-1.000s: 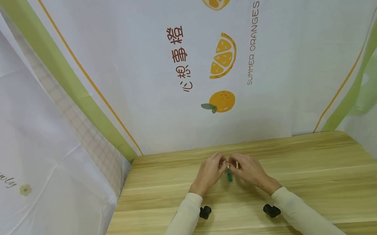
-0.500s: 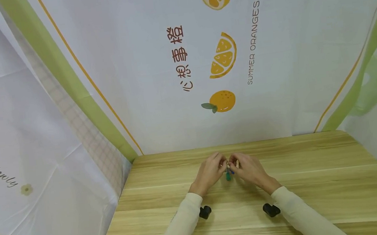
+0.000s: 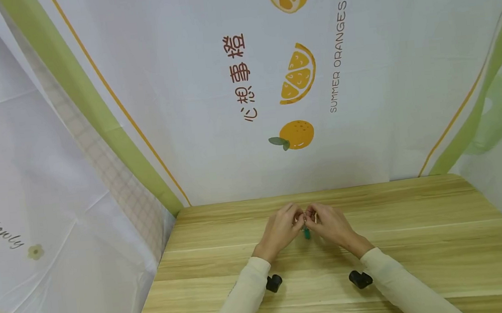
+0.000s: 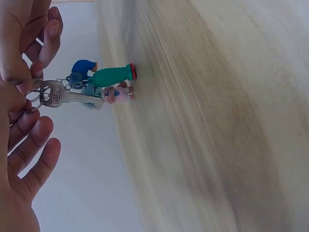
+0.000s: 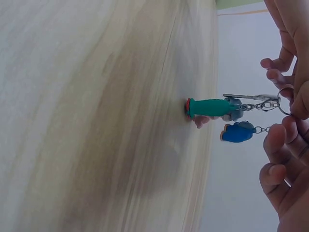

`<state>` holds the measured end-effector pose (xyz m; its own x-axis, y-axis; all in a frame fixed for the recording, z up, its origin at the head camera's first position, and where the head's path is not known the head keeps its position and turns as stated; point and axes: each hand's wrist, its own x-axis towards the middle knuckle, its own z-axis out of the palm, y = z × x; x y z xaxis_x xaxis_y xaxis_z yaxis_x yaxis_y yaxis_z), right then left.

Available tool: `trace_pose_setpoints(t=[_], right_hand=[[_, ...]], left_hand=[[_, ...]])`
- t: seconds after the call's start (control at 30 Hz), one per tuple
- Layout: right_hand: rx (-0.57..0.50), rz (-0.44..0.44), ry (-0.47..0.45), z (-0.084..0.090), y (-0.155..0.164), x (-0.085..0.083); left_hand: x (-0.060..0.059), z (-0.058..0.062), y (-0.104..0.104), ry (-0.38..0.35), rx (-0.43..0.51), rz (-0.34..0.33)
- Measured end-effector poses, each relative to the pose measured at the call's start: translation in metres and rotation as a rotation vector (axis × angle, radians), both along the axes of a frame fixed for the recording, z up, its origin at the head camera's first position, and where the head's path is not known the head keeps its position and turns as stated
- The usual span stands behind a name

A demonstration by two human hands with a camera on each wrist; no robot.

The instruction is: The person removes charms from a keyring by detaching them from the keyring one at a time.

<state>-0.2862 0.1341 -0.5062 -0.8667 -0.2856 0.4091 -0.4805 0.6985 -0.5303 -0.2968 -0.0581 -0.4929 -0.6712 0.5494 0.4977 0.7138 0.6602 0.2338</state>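
Printed cloth with orange slices hangs behind the wooden table [image 3: 420,221] that fills the lower half of my head view. At its centre I have both hands together, fingertips touching above the boards. My left hand [image 3: 280,229] and my right hand [image 3: 332,225] both pinch the key ring [image 4: 34,99]; a silver key [image 4: 67,96], a green charm [image 4: 113,75] and a blue charm [image 4: 82,67] dangle from it by short chains, the green one's tip about touching the table.

Compared with a second ago, my hands have drawn slightly closer and the green charm shows less below them in the head view. I judge I am working the ring itself, though little has visibly progressed.

From the head view the ring is hidden behind my fingers. A pinkish charm [image 4: 120,94] behind the key is too blurred to identify. Both wrist views cut off my palms at the frame edge.
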Motion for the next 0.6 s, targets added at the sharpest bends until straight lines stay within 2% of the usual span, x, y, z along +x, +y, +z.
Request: trace_pose_setpoints(t=[0.43,0.6], right_hand=[[-0.003,0.041,0.056,-0.0008,0.0006,0.0011],[-0.017,0.046,0.051,-0.0013,0.0013,0.0018]], left_hand=[[-0.0022,0.0003,-0.0019,-0.011,0.015,0.015],[-0.0037,-0.0005,-0.0036,0.002,0.008,0.022]])
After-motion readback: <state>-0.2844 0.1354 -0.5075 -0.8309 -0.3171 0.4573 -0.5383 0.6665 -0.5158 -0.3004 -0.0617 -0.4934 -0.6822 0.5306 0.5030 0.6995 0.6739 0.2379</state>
